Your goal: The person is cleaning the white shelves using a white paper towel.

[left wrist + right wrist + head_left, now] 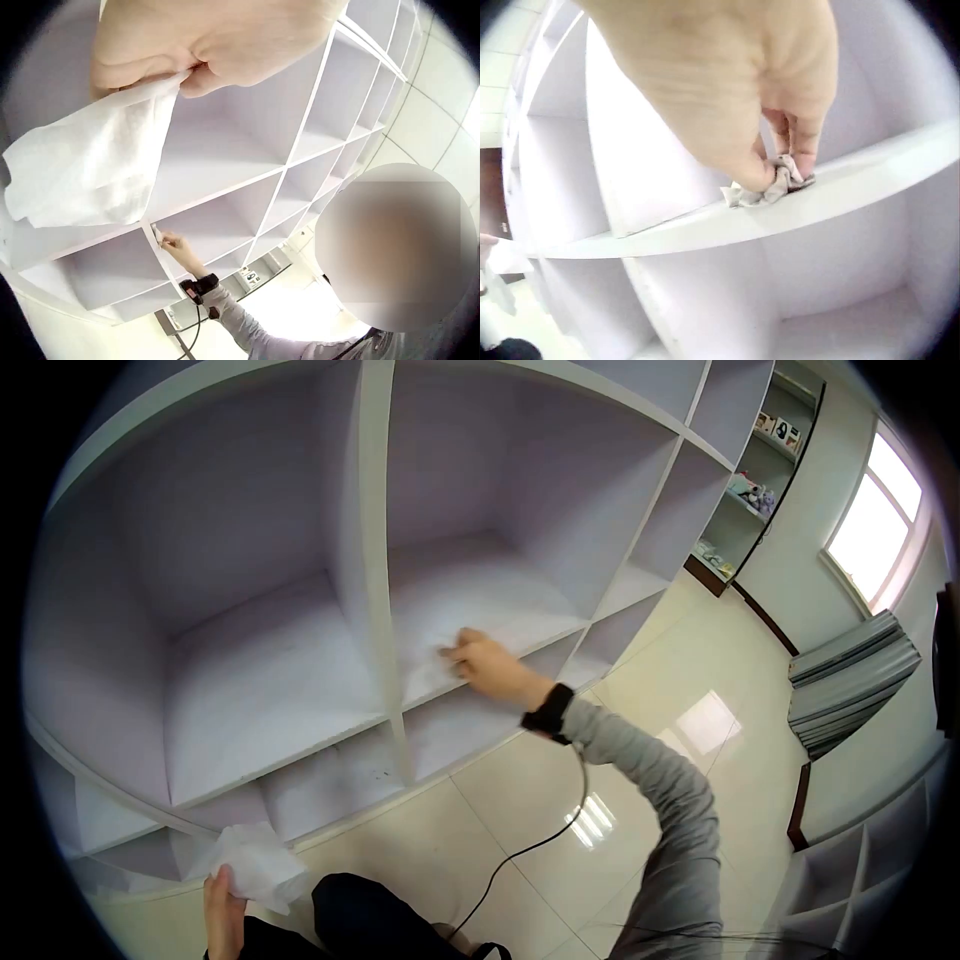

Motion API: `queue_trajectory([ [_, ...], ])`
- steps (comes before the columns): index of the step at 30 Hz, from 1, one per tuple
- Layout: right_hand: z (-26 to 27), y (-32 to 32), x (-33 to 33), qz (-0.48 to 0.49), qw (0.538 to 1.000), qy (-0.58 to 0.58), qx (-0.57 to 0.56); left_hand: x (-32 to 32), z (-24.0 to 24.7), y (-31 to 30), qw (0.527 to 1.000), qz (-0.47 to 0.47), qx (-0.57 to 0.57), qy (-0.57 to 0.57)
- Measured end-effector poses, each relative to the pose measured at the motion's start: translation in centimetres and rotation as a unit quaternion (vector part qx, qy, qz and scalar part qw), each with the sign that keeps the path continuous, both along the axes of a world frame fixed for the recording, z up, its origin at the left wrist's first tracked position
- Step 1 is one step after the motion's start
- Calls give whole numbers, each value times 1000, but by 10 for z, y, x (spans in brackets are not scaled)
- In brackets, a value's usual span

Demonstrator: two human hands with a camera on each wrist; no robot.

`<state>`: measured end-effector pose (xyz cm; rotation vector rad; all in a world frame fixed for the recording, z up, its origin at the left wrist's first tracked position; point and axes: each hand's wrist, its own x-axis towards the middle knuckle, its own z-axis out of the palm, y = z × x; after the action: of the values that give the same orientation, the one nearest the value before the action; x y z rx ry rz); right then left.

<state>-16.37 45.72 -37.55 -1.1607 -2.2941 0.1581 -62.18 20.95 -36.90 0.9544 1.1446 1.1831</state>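
In the right wrist view my right hand (727, 82) pinches a small crumpled greyish-white wipe (769, 189) between thumb and fingers, against the front edge of a shelf board (840, 191). From the head view, the right hand (492, 668) is over the floor of the middle compartment, right of a vertical divider (376, 540). At lower left the left hand (224, 916) holds a larger white cloth (258, 868). Seen from the left wrist, the cloth (94, 161) hangs from the curled fingers of that hand (217, 41).
The pale cubby shelf (270, 660) fills the left and middle. A dark cable (540, 844) runs from the right wrist down to the tiled floor (420, 840). Behind at right are a stocked cabinet (765, 470), a window (880, 510) and grey corrugated pieces (850, 682).
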Motion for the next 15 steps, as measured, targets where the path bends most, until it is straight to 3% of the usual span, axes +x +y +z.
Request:
queue_trajectory([
  [1, 6, -2, -35, 40, 999, 4, 16, -3, -2, -3, 1000, 10, -5, 1],
  [2, 8, -3, -39, 26, 999, 19, -28, -7, -2, -4, 1000, 19, -11, 5],
  [5, -1, 17, -42, 68, 995, 70, -24, -14, 0, -10, 999, 40, -13, -23],
  [6, 14, 41, -11, 4, 1000, -12, 3, -16, 0, -11, 998, 49, -21, -22],
  [12, -5, 92, 110, -185, 973, -127, 57, -34, 5, -33, 995, 93, -7, -31],
  [14, -5, 93, 146, -232, 959, -142, 85, -38, 7, -38, 994, 106, -17, -22],
  [15, 2, 82, 143, -262, 959, -99, 36, -39, 7, -42, 993, 113, -16, -17],
])
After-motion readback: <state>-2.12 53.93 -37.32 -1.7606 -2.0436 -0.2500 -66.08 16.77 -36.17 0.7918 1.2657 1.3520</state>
